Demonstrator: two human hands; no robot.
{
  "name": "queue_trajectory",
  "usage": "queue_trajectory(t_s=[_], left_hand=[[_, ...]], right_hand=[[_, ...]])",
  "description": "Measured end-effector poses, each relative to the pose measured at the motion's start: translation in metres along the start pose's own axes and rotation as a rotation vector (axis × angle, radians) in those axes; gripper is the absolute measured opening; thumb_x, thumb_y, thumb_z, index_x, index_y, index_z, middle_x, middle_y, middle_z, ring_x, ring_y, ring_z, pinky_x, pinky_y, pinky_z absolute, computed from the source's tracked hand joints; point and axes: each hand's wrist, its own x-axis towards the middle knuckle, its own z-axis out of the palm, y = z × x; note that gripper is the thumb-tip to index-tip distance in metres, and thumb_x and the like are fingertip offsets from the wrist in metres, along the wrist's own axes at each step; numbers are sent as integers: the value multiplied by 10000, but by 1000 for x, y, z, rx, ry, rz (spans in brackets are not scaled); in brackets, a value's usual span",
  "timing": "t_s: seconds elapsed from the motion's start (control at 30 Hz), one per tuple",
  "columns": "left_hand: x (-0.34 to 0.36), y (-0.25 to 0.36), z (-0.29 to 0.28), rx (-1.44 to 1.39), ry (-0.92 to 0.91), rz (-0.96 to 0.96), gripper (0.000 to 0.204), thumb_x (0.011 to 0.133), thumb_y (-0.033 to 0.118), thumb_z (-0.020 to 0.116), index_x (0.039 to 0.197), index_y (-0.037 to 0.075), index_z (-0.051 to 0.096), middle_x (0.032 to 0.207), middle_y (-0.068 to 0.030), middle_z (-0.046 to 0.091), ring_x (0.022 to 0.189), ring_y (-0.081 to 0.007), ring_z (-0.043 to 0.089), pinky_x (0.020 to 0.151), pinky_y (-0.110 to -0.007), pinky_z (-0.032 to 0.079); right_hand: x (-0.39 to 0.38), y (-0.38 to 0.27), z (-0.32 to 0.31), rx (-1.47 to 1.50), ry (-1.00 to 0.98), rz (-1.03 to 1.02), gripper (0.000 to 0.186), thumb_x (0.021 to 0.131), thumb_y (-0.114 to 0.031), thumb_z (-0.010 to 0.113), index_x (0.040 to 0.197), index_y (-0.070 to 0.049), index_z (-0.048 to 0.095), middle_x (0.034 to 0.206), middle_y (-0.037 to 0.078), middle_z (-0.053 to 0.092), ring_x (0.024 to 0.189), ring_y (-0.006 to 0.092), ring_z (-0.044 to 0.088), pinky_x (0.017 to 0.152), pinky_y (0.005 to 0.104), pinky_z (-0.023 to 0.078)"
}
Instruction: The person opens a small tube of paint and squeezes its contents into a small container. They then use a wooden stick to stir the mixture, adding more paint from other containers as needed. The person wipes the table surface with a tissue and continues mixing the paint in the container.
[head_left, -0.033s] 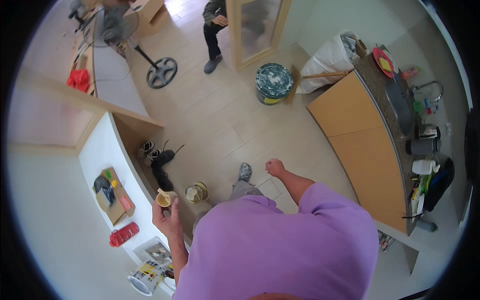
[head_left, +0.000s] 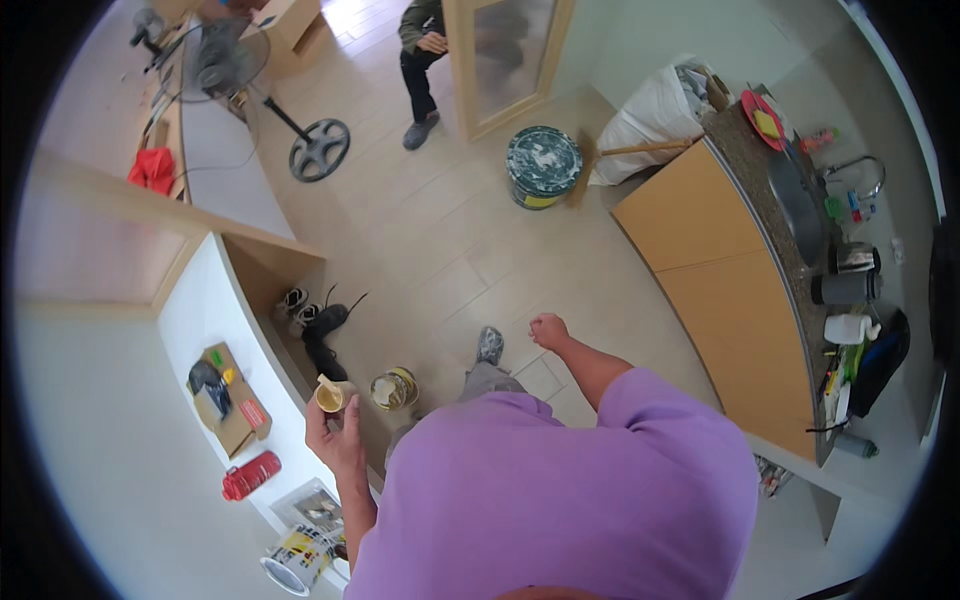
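In my left hand (head_left: pixel 336 442) is a small pale cup (head_left: pixel 345 393) with a yellowish inside. A flat wooden stick (head_left: pixel 328 384) stands tilted in it. My fingers and thumb close round the cup at the edge of the white counter (head_left: pixel 190 320). On the floor just right of it stands an open tin (head_left: pixel 394 389) with whitish stuff inside. My right hand (head_left: pixel 547 331) hangs over the floor with curled fingers, and I see nothing in it. Near it is my grey spattered shoe (head_left: pixel 489 346).
Cardboard (head_left: pixel 236 410), a red bottle (head_left: pixel 250 475) and a paint can (head_left: pixel 298 555) sit on the counter. Dark shoes (head_left: pixel 322 345) lie beneath. Ahead are a spattered bucket (head_left: pixel 543 165), a broom (head_left: pixel 640 148), a white sack (head_left: pixel 650 125), a fan (head_left: pixel 320 150) and a seated person (head_left: pixel 425 60). A sink counter (head_left: pixel 735 150) stands right.
The view has shifted very slightly. Both hands keep nearly the same pose, and the cup stays in my left hand.
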Motion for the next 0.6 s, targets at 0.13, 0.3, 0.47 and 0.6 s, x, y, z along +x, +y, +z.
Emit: queue_trajectory(t_s=[0.13, 0.3, 0.47, 0.6], left_hand=[[49, 21, 39, 37, -129, 87, 425, 865, 71, 890, 1264, 19, 753, 1108, -51, 747, 928, -134, 662, 790, -285, 525], [108, 51, 99, -24, -326, 260, 411, 852, 76, 901, 1238, 41, 764, 1113, -42, 750, 927, -133, 657, 782, -291, 532], [135, 57, 130, -102, -466, 337, 451, 822, 106, 934, 1242, 61, 777, 1140, -65, 775, 936, -164, 668, 746, -306, 533], [155, 61, 144, -70, -588, 417, 465, 820, 119, 939, 1253, 66, 780, 1146, -74, 777, 965, -183, 686, 751, -316, 545]], right_hand=[[5, -31, -45, 421, 118, 109, 237, 1005, -128, 591, 1113, -22, 773, 890, 129, 806, 716, 172, 755, 627, 337, 606], [-22, 8, -77, 619, 376, 304, 229, 1050, -193, 623, 1116, -32, 773, 897, 136, 805, 653, 198, 733, 587, 332, 585], [-118, 94, -23, 600, 343, 656, 225, 1029, -182, 663, 1126, -2, 757, 907, 146, 799, 660, 217, 747, 540, 352, 588], [-184, 83, 43, 837, 386, 878, 203, 990, -150, 685, 1116, -13, 767, 842, 148, 771, 643, 242, 744, 528, 376, 591]])
